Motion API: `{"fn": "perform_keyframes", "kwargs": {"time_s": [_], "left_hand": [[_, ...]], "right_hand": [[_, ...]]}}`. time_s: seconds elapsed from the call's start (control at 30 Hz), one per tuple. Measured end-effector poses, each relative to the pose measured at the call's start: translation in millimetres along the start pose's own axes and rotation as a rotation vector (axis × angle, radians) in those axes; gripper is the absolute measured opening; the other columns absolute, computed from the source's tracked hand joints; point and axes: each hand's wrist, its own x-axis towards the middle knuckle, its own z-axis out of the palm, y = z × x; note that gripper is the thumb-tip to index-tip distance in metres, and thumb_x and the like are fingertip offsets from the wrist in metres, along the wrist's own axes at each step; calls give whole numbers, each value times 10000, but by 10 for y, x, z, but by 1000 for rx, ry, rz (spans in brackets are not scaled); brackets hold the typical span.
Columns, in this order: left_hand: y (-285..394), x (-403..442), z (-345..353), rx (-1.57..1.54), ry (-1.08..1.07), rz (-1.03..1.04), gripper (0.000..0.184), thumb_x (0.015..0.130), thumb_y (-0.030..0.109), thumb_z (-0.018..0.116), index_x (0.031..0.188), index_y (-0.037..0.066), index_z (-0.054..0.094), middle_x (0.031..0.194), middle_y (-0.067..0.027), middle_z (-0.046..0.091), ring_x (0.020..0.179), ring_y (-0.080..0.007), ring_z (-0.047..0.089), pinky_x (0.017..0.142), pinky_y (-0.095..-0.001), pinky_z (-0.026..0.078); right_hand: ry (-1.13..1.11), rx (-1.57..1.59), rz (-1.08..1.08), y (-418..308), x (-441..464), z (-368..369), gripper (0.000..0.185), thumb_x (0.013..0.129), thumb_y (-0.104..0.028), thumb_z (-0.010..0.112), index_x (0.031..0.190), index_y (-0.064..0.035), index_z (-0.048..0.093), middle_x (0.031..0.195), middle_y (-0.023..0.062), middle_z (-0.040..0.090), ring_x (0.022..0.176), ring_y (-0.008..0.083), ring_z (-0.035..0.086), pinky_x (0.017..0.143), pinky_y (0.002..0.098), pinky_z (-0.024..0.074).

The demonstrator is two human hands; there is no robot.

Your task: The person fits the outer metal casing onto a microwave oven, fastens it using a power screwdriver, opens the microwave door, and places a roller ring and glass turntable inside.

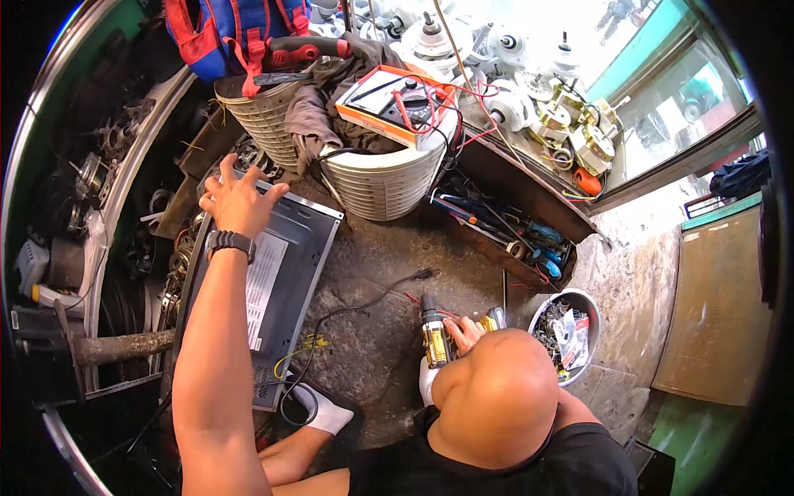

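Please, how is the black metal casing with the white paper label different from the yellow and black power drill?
The casing is broad and boxy; the drill is much smaller, with a narrow chuck. The left hand is spread at the casing's far end, while the right hand grips the drill. Both have black parts.

cord (pixel 357 309) across gap between casing (pixel 308 227) and drill (pixel 435 337)

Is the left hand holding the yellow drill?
No, the left hand is at the metal panel's upper edge, while the right hand is at the drill.
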Motion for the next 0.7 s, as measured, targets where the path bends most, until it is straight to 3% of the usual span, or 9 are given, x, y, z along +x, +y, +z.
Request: {"fn": "perform_keyframes", "kwargs": {"time_s": [0.37, 0.7], "left_hand": [[-23, 9, 43, 12, 46, 34, 464, 781, 614, 774, 1032, 223, 774, 1481, -44, 481, 1276, -394, 440, 955, -570, 345], [1, 11, 17, 22, 21, 23, 455, 792, 611, 767, 1024, 220, 776, 1477, -42, 483, 1272, -395, 441, 950, -571, 350]], "right_hand": [[-514, 388, -96, -185, -680, -288, 813, 802, -228, 746, 1526, -101, 399, 1352, 176, 472, 1211, 408, 550, 984, 478, 469], [-544, 403, -89, -266, -739, -357, 822, 820, -217, 732, 1544, -90, 364, 1453, 185, 420, 1265, 415, 525, 1036, 461, 452]]}}
